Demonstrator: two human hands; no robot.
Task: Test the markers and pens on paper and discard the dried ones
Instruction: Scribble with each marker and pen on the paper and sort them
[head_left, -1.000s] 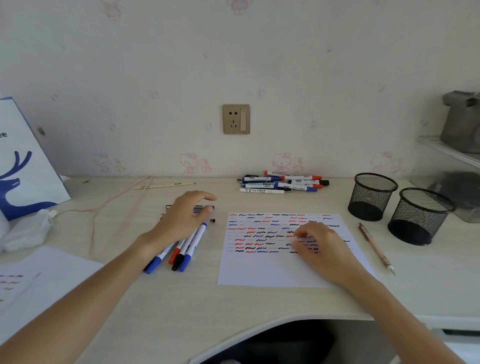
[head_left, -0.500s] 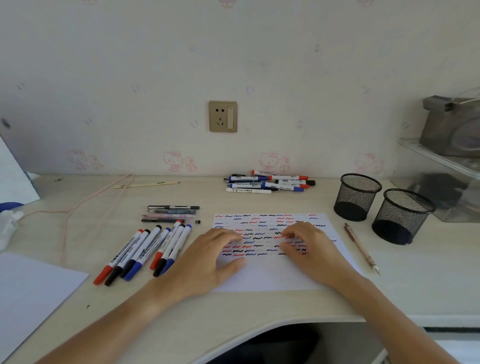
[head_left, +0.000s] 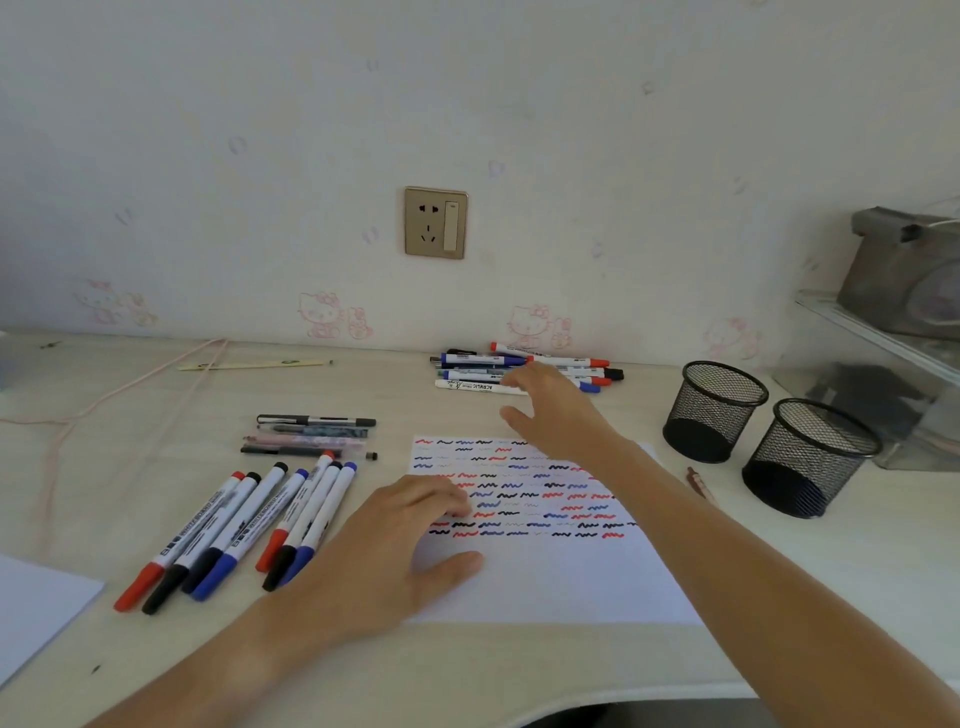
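Note:
A white test sheet covered with red, blue and black squiggles lies at the desk's front. My left hand rests flat on its left edge, fingers spread. My right hand stretches past the sheet's top, open, its fingertips at a pile of markers by the wall. It holds nothing. Several whiteboard markers with red, black and blue caps lie in a row left of the sheet. Beyond them is a small stack of pens.
Two black mesh pen cups stand at the right, with a brown pen lying before them. A glass shelf juts in at far right. A pink cord and a pencil lie at back left; white paper sits front left.
My left hand left the whiteboard markers and settled on the sheet. My right hand lifted off the sheet and reached forward to the marker pile by the wall.

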